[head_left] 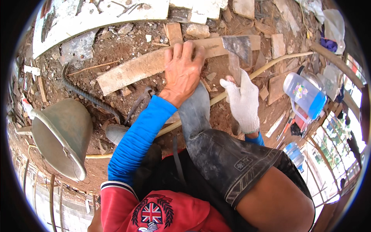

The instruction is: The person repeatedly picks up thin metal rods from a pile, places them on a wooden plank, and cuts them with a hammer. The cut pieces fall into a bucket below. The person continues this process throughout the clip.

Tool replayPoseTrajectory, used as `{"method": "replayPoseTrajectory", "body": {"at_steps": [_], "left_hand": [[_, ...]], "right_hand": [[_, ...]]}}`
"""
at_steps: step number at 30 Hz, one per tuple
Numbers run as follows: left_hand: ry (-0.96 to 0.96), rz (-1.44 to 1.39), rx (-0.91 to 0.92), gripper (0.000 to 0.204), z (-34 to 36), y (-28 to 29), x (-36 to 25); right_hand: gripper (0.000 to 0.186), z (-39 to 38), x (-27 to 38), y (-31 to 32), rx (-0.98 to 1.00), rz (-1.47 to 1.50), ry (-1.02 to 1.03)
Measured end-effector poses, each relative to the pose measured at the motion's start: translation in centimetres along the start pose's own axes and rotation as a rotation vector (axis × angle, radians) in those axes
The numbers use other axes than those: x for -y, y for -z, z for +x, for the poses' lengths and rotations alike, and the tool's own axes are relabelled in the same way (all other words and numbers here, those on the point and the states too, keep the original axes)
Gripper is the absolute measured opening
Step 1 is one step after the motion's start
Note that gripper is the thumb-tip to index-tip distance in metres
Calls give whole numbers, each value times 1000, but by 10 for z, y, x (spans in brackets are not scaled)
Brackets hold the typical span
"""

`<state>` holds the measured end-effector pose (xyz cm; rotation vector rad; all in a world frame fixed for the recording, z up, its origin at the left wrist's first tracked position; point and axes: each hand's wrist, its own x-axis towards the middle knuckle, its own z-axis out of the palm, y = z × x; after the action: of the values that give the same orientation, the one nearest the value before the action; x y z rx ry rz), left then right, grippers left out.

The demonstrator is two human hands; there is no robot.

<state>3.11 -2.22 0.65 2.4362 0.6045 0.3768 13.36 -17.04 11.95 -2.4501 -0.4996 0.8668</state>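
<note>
L hand (183,71) is bare, fingers curled over the plank (143,69) & pinning it down. R hand (244,98), gloved, around 2 to 3 o'clock, is closed round the handle of a hatchet-type tool (237,48). So hands are apart, one on wood, one on tool. Plank lies on the dirt at 12, tilting down toward 10; blade's over its R end at abt 1. Can't tell if the edge is touching or just above.

Imo to do this well: keep L fingers well back from the blade, maybe slide them toward 10. Boot (197,112) toe is rt beside the plank, so I'd pull that clear too. Plank looks like it could rock on rubble, so press firmly & go w/ short, controlled strokes. Bucket's (73,123) nr 9, well apart, no prob.
</note>
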Motion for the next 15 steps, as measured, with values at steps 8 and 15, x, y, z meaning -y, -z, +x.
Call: {"method": "replayPoseTrajectory", "body": {"at_steps": [8,15], "left_hand": [[164,-57,-225,8,27,17,25],[917,-64,-765,12,68,131,212]], "right_hand": [[39,3,1,-2,-16,375,-285],[38,18,12,-5,70,398,-233]]}}
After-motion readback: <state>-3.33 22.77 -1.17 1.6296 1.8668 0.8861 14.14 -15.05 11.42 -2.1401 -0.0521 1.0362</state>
